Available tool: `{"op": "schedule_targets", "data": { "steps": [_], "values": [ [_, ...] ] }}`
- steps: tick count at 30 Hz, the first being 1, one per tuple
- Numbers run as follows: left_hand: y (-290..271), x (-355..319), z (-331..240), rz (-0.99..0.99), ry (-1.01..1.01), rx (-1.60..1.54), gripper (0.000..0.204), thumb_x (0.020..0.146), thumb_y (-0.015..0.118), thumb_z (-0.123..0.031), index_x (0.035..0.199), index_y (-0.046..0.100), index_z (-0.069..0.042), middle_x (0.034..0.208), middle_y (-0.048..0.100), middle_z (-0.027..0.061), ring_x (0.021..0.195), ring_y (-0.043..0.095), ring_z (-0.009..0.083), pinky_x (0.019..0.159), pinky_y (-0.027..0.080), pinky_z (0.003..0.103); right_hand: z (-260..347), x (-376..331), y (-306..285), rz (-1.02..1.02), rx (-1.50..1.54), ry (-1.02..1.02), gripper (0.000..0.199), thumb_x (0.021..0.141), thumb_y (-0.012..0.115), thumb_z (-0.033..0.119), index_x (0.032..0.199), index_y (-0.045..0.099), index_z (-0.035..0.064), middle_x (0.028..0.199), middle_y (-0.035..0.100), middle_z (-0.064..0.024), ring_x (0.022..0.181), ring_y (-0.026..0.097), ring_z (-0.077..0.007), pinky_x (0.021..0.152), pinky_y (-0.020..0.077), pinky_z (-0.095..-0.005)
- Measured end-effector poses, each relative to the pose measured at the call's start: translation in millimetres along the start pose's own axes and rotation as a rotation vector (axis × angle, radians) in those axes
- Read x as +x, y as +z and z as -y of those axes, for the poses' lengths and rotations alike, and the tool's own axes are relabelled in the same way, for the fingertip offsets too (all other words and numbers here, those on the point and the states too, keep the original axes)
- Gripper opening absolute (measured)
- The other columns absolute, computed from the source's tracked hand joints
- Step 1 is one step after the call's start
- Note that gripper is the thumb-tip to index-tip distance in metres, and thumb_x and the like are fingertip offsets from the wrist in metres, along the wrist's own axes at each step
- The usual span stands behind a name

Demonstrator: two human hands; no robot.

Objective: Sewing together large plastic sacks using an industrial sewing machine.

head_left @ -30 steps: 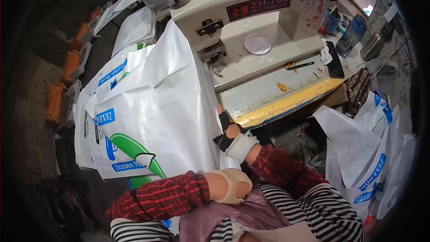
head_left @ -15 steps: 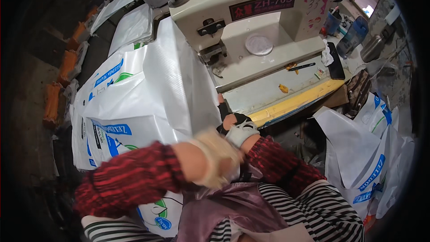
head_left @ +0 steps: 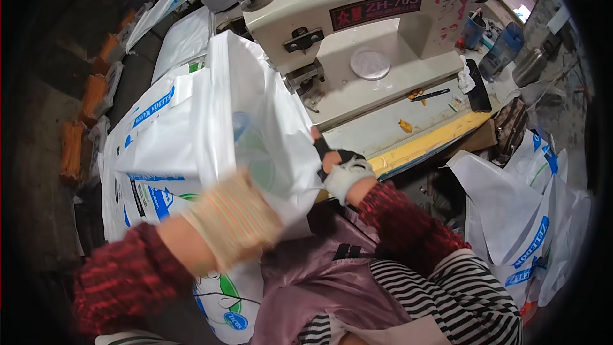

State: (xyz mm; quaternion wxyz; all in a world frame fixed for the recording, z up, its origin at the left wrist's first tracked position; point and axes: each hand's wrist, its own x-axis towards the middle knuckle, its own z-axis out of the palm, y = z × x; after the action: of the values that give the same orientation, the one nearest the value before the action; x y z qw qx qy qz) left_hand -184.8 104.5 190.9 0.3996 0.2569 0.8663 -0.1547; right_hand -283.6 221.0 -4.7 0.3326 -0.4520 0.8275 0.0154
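A white plastic woven sack (head_left: pixel 281 128) with blue and green print stands in front of me, left of an industrial sewing machine (head_left: pixel 287 13). At its right edge, my right hand (head_left: pixel 340 167), in a black and grey fingerless glove, is closed on the sack material, close to the machine's table corner. My left hand (head_left: pixel 239 217), in a cream striped glove, is smeared by motion before the sack's lower part. Its fingers are hidden, so whether it holds the sack does not show.
On the machine table lie a black phone (head_left: pixel 477 86), a thin black tool (head_left: pixel 431 94) and a yellow scrap (head_left: pixel 405 126). Beyond are a blue cup (head_left: pixel 472 32) and a metal flask (head_left: pixel 529 67). More printed sacks (head_left: pixel 517 217) hang at the right. Orange bundles (head_left: pixel 73 150) line the left.
My left hand has swung left, away from my right hand. The sack's near panel has shifted and spread open toward the right, while my right hand has moved slightly right.
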Motion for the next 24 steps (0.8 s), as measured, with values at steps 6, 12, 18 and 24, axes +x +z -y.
{"op": "schedule_targets", "data": {
  "steps": [6, 12, 18, 24],
  "values": [
    [40, 107, -45, -0.227, 0.081, -0.425, 0.011, 0.063, 0.061, -0.019, 0.066, 0.067, -0.010, 0.069, 0.063, 0.0116, 0.066, 0.062, 0.0307, 0.058, 0.049, 0.039, 6, 41, -41, -0.297, 0.418, 0.182, 0.049, 0.075, 0.048, 0.021, 0.122, 0.044, 0.0073, 0.093, 0.058, -0.0265, 0.087, 0.058, -0.0404, 0.073, 0.0465, -0.0444],
    [48, 156, 36, -0.538, -0.215, -0.297, 0.015, 0.062, 0.064, -0.025, 0.063, 0.065, -0.010, 0.064, 0.062, 0.0108, 0.063, 0.062, 0.0298, 0.054, 0.049, 0.039, -39, 72, 2, -0.771, 1.107, -0.397, 0.051, 0.083, 0.055, 0.024, 0.130, 0.040, 0.0124, 0.108, 0.057, -0.0191, 0.097, 0.056, -0.0275, 0.084, 0.0424, -0.0332],
    [44, 151, 140, -0.436, -0.381, -0.200, 0.021, 0.071, 0.057, -0.032, 0.074, 0.068, -0.014, 0.072, 0.064, 0.0113, 0.070, 0.062, 0.0296, 0.063, 0.049, 0.039, -33, 49, -4, -0.436, 1.820, -0.263, 0.029, 0.088, 0.051, 0.018, 0.114, 0.052, 0.0053, 0.074, 0.059, -0.0048, 0.060, 0.055, -0.0098, 0.052, 0.0463, -0.0226],
    [40, 56, 151, -0.595, -0.591, -0.083, 0.015, 0.062, 0.062, -0.026, 0.065, 0.062, -0.011, 0.077, 0.063, 0.0090, 0.081, 0.060, 0.0260, 0.073, 0.042, 0.038, -10, 35, -34, -0.695, 1.335, -0.367, 0.027, 0.085, 0.050, 0.013, 0.111, 0.052, 0.0029, 0.071, 0.056, -0.0016, 0.064, 0.055, -0.0107, 0.058, 0.0456, -0.0237]
  ]
}}
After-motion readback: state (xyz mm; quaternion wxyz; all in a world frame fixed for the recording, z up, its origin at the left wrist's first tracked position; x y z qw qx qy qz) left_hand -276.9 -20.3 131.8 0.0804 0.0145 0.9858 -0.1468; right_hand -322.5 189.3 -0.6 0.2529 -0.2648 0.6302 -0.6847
